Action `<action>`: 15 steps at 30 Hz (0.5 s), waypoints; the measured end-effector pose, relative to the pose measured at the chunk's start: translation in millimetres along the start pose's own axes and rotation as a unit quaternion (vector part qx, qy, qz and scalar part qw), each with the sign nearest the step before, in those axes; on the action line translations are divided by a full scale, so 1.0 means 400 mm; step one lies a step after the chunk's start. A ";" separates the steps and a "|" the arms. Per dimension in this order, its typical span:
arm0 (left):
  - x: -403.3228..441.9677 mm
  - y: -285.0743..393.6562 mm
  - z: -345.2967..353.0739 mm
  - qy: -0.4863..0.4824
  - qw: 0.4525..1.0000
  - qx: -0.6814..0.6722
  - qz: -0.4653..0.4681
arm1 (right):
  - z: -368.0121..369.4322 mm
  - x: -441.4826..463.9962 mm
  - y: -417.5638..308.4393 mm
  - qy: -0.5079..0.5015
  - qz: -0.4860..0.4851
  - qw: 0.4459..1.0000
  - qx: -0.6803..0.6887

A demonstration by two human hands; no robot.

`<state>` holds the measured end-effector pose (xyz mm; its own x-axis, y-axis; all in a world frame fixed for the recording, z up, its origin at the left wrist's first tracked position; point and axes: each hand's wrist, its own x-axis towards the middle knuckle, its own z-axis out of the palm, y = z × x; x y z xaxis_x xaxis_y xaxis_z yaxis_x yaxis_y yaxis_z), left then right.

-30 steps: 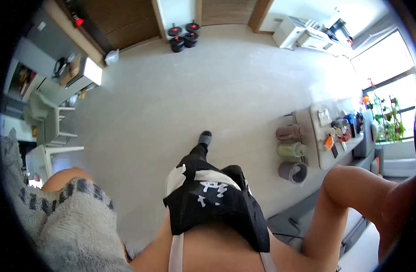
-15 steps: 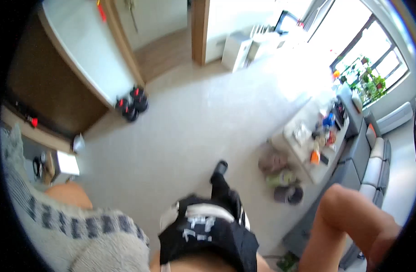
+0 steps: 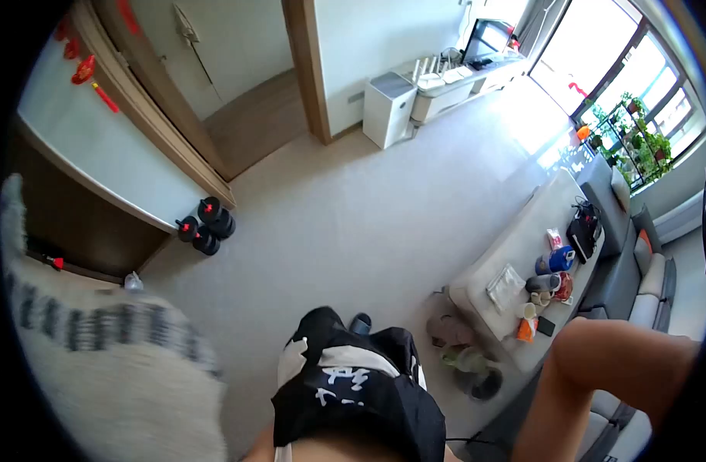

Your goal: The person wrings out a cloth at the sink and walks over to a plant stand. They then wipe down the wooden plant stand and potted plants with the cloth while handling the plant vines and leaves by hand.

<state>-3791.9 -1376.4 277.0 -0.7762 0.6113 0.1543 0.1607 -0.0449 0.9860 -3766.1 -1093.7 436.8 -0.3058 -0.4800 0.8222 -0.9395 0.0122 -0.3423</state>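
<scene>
Swung round since half a second ago, the view has the desk (image 3: 476, 286) and the dumbbells (image 3: 207, 227) in new places, and the slipper (image 3: 361, 324), which was well ahead of the shorts (image 3: 399, 404), now shows just beyond their hem. A fluffy towel (image 3: 114, 385) with a dark-striped band fills the lower left. The left hand is hidden, so I cannot tell whether its fingers grasp the towel or are released. The right arm (image 3: 565, 385) is bent, its forearm running to the dark rim; the right hand is out of sight, and I cannot tell how its fingers are.

On the desk, a white packet (image 3: 507, 287) lies near the near left corner. An orange pack (image 3: 527, 329) and a phone (image 3: 546, 326) lie side by side toward the near right corner, with a grey bottle (image 3: 542, 283) and a blue tub (image 3: 555, 262) farther up. A black bag (image 3: 583, 231) is by the right edge, alongside the sofa (image 3: 611, 269). Bins (image 3: 478, 383) stand on the floor (image 3: 330, 215) by the near end.
</scene>
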 end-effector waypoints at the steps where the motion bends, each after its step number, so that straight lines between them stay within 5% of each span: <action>1: 0.039 0.001 0.000 -0.001 1.000 0.001 0.004 | -0.026 -0.002 0.025 -0.001 0.002 1.000 -0.001; 15: 0.747 -0.265 -0.076 -0.057 0.990 -0.112 -0.057 | -0.402 0.007 0.584 0.005 0.060 0.992 -0.114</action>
<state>-4059.5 -1213.0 220.5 -0.7057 0.7071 0.0452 -0.0729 -0.1359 0.9880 -4011.0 -951.3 432.3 -0.4176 -0.4552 0.7864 -0.9066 0.2667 -0.3270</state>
